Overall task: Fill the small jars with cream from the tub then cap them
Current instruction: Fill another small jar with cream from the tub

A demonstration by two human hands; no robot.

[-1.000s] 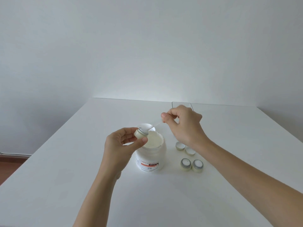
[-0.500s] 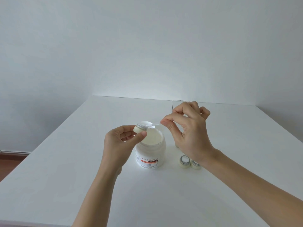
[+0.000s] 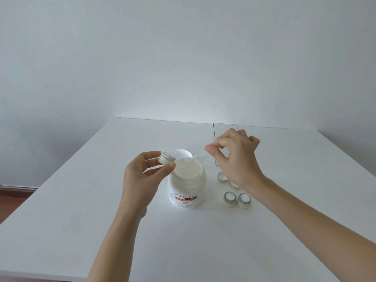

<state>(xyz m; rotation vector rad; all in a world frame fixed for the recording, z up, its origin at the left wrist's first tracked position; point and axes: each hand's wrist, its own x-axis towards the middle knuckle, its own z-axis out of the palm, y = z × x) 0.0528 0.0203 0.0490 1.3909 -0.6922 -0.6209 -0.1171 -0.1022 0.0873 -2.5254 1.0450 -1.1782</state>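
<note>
Above the tub (image 3: 186, 184), left hand (image 3: 142, 176) pinches a jar (image 3: 165, 159); right hand (image 3: 236, 159) pinches a spatula (image 3: 193, 156). At 3 o'clock, two jars (image 3: 237, 200) look filled, uncapped; caps (image 3: 222, 177) wait behind.

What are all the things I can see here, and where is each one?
Cream tub: one, white, open, middle of the table.
Tub lid: one, white, behind the tub.
Small jar in hand: one, cream-coloured, uncapped, tilted over the tub.
Small jars on table: two, cream-coloured, uncapped, right of the tub.
Caps: two, white, behind those jars.
Spatula: one, clear, over the tub.
Clear tray: one, behind the right hand.
Table: one, white.
Left hand: holds the small jar.
Right hand: pinches the spatula.
</note>
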